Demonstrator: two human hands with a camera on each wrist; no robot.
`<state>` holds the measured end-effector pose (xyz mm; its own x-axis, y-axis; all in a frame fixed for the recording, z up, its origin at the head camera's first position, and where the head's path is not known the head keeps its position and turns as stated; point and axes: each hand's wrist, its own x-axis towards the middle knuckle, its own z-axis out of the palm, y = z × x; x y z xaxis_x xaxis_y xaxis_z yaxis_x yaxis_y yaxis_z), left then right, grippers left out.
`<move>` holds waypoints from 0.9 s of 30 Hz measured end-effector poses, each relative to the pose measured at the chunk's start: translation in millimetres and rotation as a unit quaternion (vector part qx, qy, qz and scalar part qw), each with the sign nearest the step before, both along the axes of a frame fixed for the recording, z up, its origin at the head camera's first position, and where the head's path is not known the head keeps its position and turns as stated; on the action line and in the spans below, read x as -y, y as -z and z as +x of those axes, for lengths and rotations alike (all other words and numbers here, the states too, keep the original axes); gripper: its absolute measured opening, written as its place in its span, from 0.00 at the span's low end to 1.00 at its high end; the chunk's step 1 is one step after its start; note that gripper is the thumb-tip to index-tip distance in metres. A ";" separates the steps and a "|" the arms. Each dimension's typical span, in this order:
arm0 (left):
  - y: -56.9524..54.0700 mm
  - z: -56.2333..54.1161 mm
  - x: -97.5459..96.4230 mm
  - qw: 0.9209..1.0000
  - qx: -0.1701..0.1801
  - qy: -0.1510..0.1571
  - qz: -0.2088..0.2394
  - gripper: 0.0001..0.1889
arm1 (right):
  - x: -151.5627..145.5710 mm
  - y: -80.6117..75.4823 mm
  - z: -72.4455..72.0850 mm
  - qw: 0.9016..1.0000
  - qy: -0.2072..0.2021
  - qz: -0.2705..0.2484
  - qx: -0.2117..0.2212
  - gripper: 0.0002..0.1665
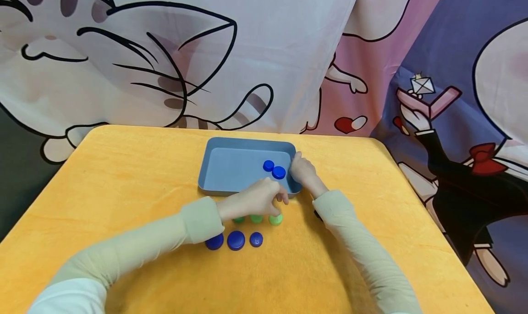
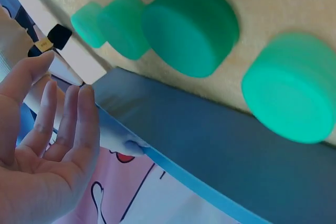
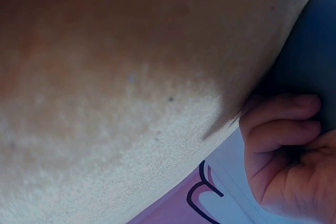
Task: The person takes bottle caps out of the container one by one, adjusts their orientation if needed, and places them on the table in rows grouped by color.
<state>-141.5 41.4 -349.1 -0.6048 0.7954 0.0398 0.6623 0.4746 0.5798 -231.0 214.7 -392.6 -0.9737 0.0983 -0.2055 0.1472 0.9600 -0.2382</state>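
My left hand [image 1: 257, 197] hovers over the front edge of a blue-grey tray [image 1: 231, 167], just above a row of green bottle caps [image 1: 275, 219]. Its fingers are loosely bent with nothing between them, as the left wrist view of the left hand [image 2: 55, 145] confirms. That view shows several green caps [image 2: 191, 30] on the cloth beside the tray wall; the hand partly hides them in the head view. At the tray's right side, my right hand [image 1: 304, 171] grips the rim with curled fingers. Two blue caps [image 1: 278, 172] lie inside the tray, near that hand.
Nearer to me, a row of three blue caps [image 1: 236, 240] lies in front of the green ones, the leftmost partly under my left sleeve. A yellow cloth [image 1: 144, 167] covers the table. Printed cartoon curtains [image 1: 288, 75] hang behind and to the right.
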 end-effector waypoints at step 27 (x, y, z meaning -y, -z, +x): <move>-12.7 -68.9 11.1 0.998 -0.057 -0.032 0.011 0.13 | -0.9 1.1 -2.5 1.000 -0.002 0.015 0.015 0.26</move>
